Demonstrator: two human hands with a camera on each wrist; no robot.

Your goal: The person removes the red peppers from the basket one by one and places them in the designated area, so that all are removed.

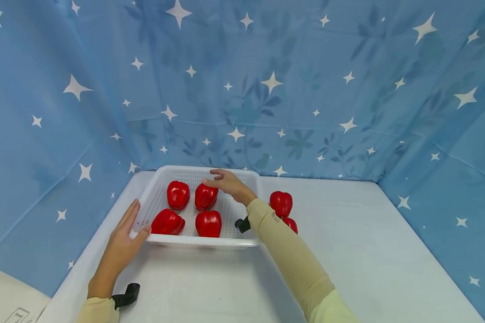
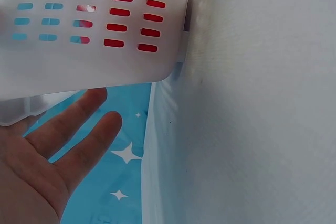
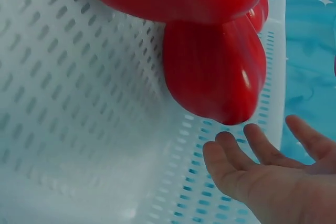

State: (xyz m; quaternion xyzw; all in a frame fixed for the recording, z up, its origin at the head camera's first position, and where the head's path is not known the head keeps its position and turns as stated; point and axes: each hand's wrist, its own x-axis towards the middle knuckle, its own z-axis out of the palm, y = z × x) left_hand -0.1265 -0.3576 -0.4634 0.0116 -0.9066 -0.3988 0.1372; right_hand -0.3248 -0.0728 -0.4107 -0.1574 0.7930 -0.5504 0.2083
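Observation:
Several red bell peppers stand in a white perforated plastic basket (image 1: 204, 241). My right hand (image 1: 231, 183) is over the back of the basket, its fingertips close to the top of the back right pepper (image 1: 206, 197). In the right wrist view its fingers are spread, with nothing between them, just beside a pepper (image 3: 215, 72). My left hand (image 1: 121, 244) lies along the basket's front left corner, thumb at the rim and fingers extended outside the wall. The left wrist view shows those fingers (image 2: 86, 148) loosely straight beside the rim.
Right of the basket, two more red peppers sit on the white table, one behind (image 1: 281, 203) and one partly hidden by my right sleeve (image 1: 291, 224). A blue star-patterned curtain (image 1: 242, 89) hangs behind and on both sides. A printed pale surface (image 1: 12, 296) shows at the lower left.

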